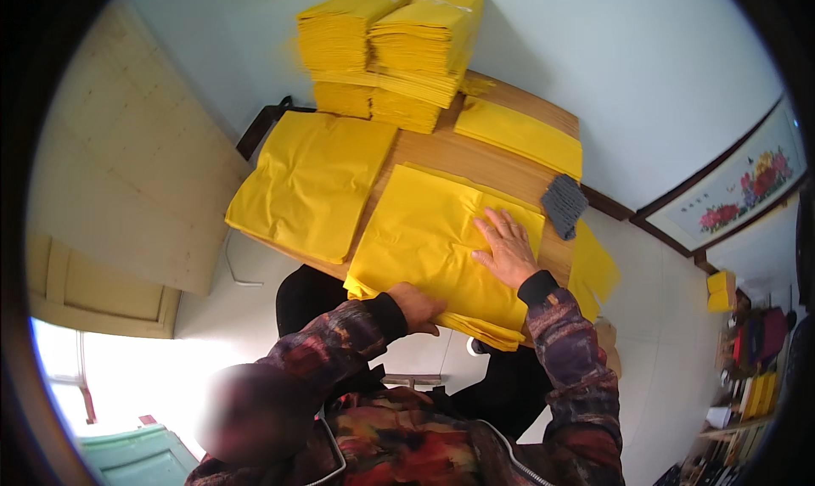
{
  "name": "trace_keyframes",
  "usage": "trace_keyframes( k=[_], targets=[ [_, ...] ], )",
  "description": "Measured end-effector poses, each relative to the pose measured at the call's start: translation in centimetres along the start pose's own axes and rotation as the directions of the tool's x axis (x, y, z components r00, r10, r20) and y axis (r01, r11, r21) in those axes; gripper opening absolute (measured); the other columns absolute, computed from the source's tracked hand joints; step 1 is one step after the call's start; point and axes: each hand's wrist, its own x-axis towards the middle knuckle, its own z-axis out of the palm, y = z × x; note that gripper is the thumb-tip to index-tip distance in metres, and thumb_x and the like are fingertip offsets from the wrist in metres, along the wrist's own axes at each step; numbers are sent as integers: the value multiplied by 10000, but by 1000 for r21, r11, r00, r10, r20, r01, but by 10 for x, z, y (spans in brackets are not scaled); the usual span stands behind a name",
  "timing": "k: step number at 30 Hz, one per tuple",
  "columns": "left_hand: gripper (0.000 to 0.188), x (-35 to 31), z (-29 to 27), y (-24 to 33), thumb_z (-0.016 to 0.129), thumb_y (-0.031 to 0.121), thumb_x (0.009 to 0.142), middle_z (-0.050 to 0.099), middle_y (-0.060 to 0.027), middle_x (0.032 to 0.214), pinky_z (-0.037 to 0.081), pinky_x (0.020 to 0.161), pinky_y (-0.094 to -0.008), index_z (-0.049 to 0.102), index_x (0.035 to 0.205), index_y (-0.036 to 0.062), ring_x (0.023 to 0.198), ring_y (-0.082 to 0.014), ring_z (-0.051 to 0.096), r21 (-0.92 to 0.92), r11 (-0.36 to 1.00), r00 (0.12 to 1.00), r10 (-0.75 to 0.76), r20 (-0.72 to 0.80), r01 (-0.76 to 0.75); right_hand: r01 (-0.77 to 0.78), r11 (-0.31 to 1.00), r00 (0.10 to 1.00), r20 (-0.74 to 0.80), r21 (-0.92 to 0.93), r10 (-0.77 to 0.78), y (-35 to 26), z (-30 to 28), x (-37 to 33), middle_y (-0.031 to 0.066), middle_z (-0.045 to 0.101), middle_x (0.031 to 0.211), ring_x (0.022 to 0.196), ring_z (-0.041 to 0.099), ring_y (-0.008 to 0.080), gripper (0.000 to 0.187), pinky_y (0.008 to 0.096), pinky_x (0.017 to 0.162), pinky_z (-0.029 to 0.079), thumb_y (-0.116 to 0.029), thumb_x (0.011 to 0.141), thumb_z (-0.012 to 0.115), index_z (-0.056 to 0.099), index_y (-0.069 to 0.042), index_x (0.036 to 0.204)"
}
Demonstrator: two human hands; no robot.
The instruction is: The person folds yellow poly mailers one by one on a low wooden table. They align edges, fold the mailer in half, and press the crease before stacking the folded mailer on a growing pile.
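A stack of yellow paper sheets point(424, 231) lies in front of me at the near edge of the wooden table, its top sheet creased. My right hand point(508, 250) rests flat on the right part of the top sheet, fingers spread. At the stack's near edge my left hand point(414, 306) is closed on the border of the paper, thumb above and fingers lower; how many sheets it grips cannot be made out. Left of this stack lies another yellow pile point(314, 185), wrinkled on top. A dark grey knitted cloth point(564, 206) sits just beyond the right hand.
Tall tied bundles of yellow paper point(416, 40) stand at the table's point(424, 151) far side against the wall. A folded yellow stack point(518, 134) lies far right. More yellow paper point(592, 269) hangs past the right edge. A pale wooden board point(127, 146) stands on the left.
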Motion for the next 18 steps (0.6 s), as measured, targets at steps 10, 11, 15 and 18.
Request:
trace_keyframes(
  k=[10,11,15,18],
  targets=[
    [447,1,7,-3,666,508,795,659,-141,766,505,659,-501,575,1038,143,746,-386,643,-62,998,998,21,-55,-24,-93,986,966,-229,140,123,9,-13,3,208,475,1371,1267,450,366,458,396,1040,384,-127,862,636,503,11,1279],
    [451,2,7,-4,664,509,797,661,-141,772,505,662,-500,576,1048,145,750,-385,644,-30,999,999,18,-34,-19,-44,976,968,-233,212,94,1,-22,-14,212,501,1334,1234,474,370,448,403,1016,402,-139,858,645,513,8,1260],
    [496,3,4,-4,667,527,788,671,-136,791,500,665,-504,577,1094,148,762,-382,646,2,1000,1000,5,-1,-5,-40,832,995,-54,554,84,-55,-55,-90,218,597,1181,1109,562,373,402,419,924,464,-156,855,656,541,12,1202],
    [522,5,3,-3,685,521,774,681,-137,830,506,681,-494,578,1118,145,785,-374,652,15,1000,999,-25,46,24,13,935,995,-97,353,23,-114,-47,-121,181,597,1188,1109,563,354,421,420,937,445,-125,833,659,540,9,1214]
  ],
)
